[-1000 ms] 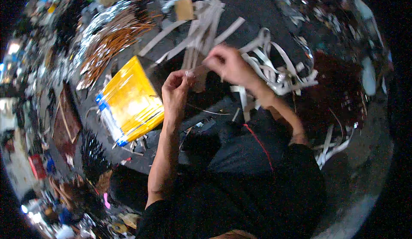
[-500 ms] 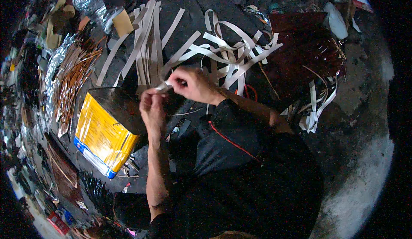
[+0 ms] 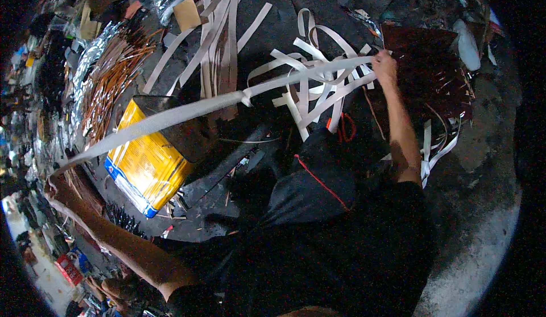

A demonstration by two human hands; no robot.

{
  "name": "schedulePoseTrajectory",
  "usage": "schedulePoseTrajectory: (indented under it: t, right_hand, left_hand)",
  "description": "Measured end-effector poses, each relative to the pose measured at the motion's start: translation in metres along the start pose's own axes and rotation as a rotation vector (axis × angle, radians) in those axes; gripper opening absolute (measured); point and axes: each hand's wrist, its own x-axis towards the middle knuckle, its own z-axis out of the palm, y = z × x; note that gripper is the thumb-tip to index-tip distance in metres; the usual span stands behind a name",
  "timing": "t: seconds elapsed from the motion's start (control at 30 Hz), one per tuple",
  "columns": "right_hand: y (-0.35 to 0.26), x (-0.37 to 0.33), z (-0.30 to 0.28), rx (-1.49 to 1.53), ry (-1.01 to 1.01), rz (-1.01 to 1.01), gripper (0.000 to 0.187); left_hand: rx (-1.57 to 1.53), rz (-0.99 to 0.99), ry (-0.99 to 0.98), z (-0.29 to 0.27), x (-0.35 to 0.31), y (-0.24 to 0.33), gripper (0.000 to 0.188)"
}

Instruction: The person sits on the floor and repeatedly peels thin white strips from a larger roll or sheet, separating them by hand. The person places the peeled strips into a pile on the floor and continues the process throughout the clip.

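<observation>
Stretching from the left hand low at the far left, up over the open yellow tin, whose dark inside cannot be made out, to the right hand, a knotted pale strip is held taut, both hands closed on its ends.

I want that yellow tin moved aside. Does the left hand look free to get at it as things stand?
Probably not right away. The left hand is stretched far out to the side, gripping one end of the long white strip that the right hand pulls taut; that strip crosses right above the yellow tin.
</observation>
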Motion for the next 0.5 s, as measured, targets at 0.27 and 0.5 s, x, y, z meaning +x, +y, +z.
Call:
schedulePoseTrajectory:
  t: [0.27,0.5]
  right_hand:
    - [0.015,0.012,-0.033,0.141,0.102,-0.010,0.022]
    - [-0.036,-0.002,-0.055,0.479,0.297,-0.001,0.030]
  left_hand:
    - [-0.613,0.504,-0.739,0.009,-0.052,0.216,0.018]
    - [-1.416,0.465,-1.377,0.012,-0.160,0.377,0.026]
